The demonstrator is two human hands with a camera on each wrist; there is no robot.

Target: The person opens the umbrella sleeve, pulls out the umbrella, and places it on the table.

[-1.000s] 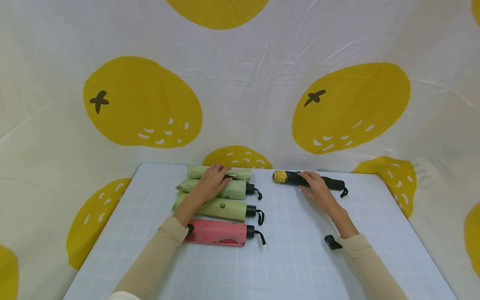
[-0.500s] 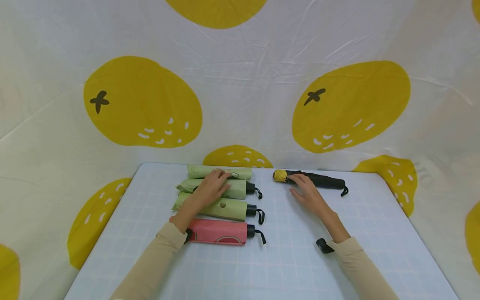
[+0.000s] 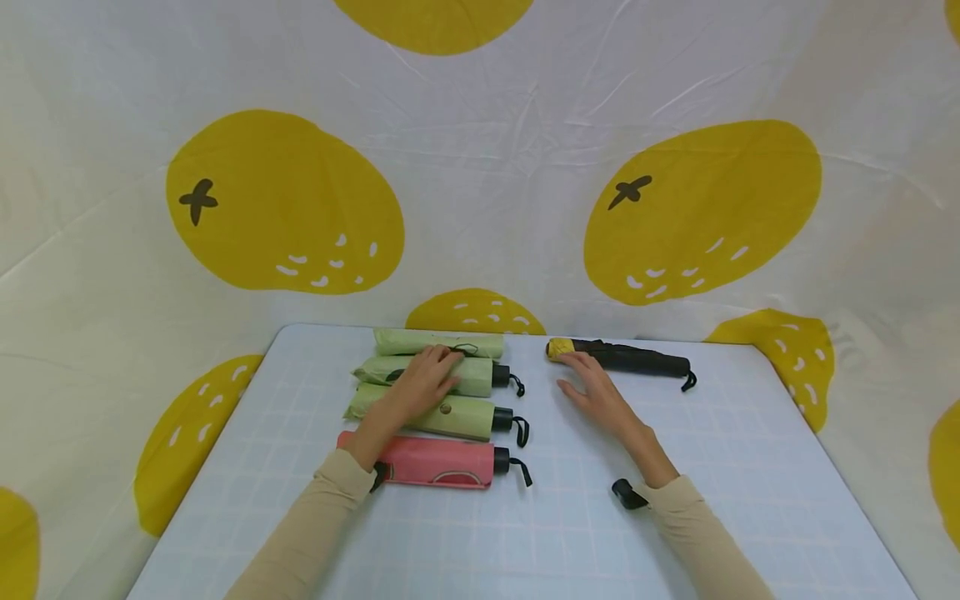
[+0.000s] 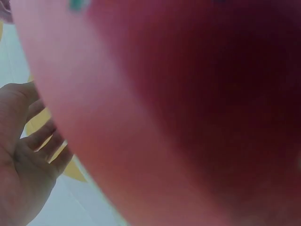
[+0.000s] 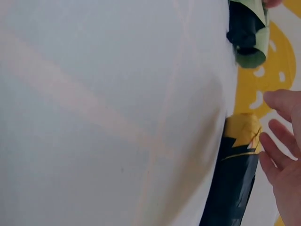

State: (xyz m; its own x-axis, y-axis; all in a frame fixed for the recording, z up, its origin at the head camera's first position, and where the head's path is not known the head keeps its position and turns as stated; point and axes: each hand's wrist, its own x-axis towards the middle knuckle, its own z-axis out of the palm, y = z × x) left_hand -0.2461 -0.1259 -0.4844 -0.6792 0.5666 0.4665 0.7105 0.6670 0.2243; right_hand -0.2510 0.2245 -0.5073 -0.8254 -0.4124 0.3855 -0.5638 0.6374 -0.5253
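Observation:
Three folded green umbrellas lie one behind another on the left: a back one (image 3: pixel 401 342), a middle one (image 3: pixel 476 377) and a front one (image 3: pixel 468 421). Nearest me is a folded red umbrella (image 3: pixel 442 462), whose blurred cloth fills most of the left wrist view. My left hand (image 3: pixel 420 387) is over the middle green umbrella, fingers loosely extended; contact is unclear. A black umbrella (image 3: pixel 645 360) with a yellow end lies at the back right. Beside that yellow end my right hand (image 3: pixel 602 402) holds nothing, fingers spread and relaxed, as the right wrist view also shows.
A white table (image 3: pixel 570 533) with a faint grid bears all the umbrellas. Behind it hangs a pale cloth (image 3: pixel 495 208) printed with big yellow fruit. Black wrist straps (image 3: pixel 628 494) show at the cuffs.
My right hand has come off the middle of the black umbrella and moved left and towards me. My left hand has drawn back slightly. The umbrellas have stayed in place.

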